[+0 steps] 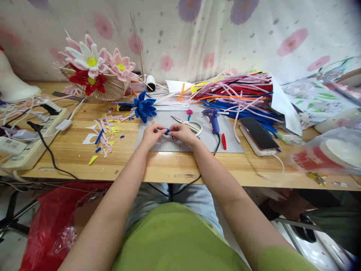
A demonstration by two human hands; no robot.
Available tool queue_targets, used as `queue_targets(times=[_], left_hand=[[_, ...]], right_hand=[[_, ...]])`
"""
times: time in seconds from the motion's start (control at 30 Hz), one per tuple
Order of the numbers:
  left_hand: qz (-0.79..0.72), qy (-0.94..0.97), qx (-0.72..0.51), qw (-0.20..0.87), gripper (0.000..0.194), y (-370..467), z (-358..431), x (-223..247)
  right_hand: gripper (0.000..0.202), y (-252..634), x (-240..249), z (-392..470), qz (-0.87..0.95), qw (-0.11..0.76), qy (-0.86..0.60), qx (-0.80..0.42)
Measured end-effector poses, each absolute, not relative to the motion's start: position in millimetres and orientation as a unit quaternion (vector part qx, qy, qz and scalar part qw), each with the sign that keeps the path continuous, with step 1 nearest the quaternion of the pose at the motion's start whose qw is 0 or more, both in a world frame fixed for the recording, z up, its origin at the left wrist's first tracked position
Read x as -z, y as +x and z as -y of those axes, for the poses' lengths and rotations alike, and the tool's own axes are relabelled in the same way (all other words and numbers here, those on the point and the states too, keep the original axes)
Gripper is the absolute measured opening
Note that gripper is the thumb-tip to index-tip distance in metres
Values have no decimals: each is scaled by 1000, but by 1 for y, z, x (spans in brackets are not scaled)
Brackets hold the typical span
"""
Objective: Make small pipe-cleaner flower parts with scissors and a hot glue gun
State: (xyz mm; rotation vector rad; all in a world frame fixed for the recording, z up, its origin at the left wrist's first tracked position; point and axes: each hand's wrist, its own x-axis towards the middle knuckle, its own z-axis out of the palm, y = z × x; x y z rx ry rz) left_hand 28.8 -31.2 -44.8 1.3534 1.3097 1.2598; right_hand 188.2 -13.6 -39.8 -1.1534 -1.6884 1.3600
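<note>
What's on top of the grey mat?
On the mat: scissors, a blue glue gun, a pink curl and a small red item. The left hand and right hand, pinching a blue piece, hide what lies beneath.

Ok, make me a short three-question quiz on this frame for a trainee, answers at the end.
1. Multiple choice: what do the left hand and right hand hold between them?
a) a red flower
b) a small blue piece
c) an orange stem

2. True or false: the blue glue gun lies to the person's left of the scissors.

3. Fill in: the white flower above the red one has a ____ centre.

Key: 1. b. 2. False; the glue gun lies to the right of the scissors. 3. Yellow.
</note>
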Motion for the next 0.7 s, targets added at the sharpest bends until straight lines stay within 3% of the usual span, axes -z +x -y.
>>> queue_targets(times=[0.23,0.47,0.7], left_hand=[[-529,572,-495,385,17,29,31,49],[-522,401,-587,472,20,42,33,43],[-529,307,-639,465,25,50,33,38]], right_hand=[[19,187,47,13,681,335,-429,-489],[25,166,41,20,563,409,-427,-578],[30,147,40,21,533,449,-474,-538]])
